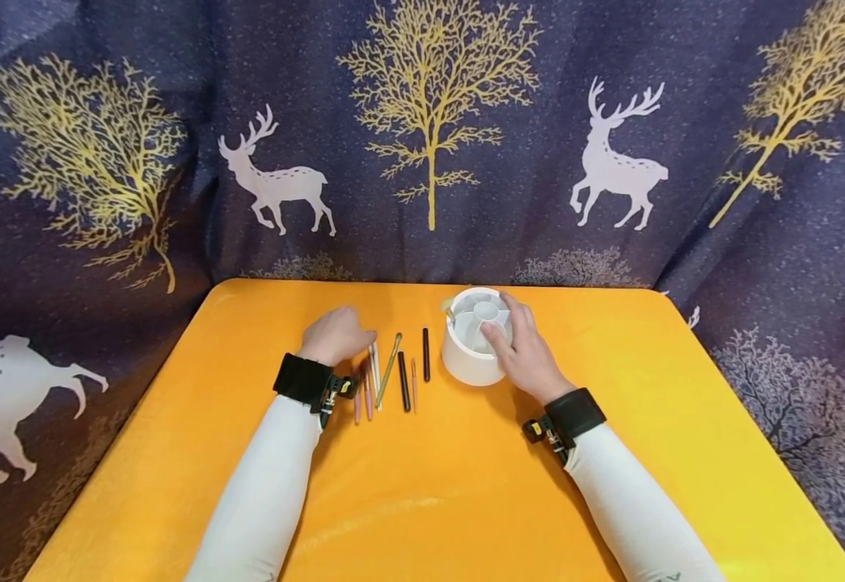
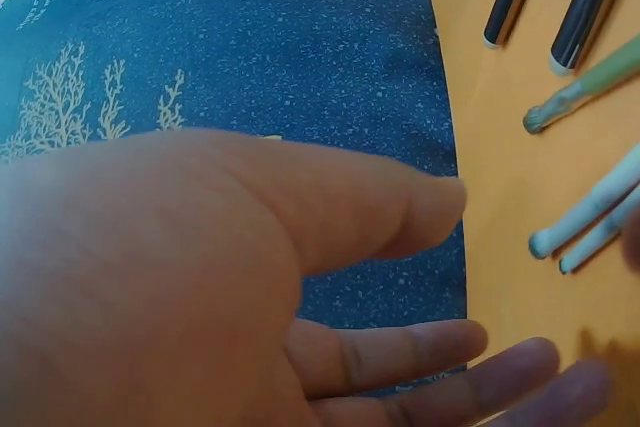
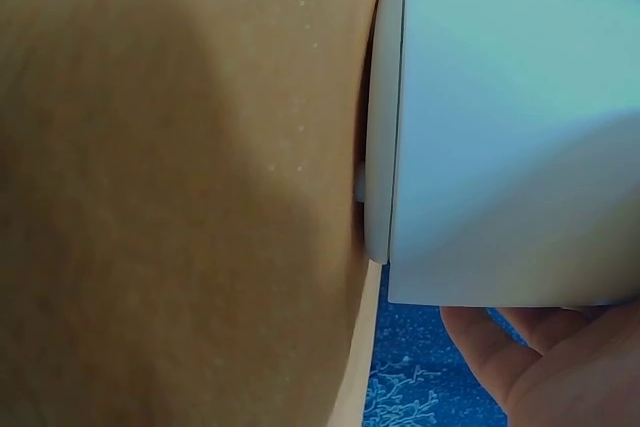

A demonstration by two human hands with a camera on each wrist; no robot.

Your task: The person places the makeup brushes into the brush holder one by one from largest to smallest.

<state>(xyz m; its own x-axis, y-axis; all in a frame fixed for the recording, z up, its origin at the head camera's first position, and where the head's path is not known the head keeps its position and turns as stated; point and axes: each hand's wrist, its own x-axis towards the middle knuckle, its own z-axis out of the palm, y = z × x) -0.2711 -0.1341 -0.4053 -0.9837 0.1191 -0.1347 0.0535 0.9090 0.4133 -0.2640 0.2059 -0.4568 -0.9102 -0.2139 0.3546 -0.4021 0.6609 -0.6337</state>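
A white round organizer with divided compartments stands on the table. My right hand grips its right side, thumb at the top rim. The right wrist view shows its smooth wall above a base ring, with curled fingers against it. A pale-tipped brush sits in a left compartment. Over the far ends of several brushes hovers my left hand, its thumb and fingers apart and holding nothing visible in the left wrist view. Nearest to it lie two white sticks and pink-handled brushes.
Between the hands lie a green-handled brush, a thin brush and two black pens, roughly side by side. The orange tabletop ends at a dark curtain with deer and trees.
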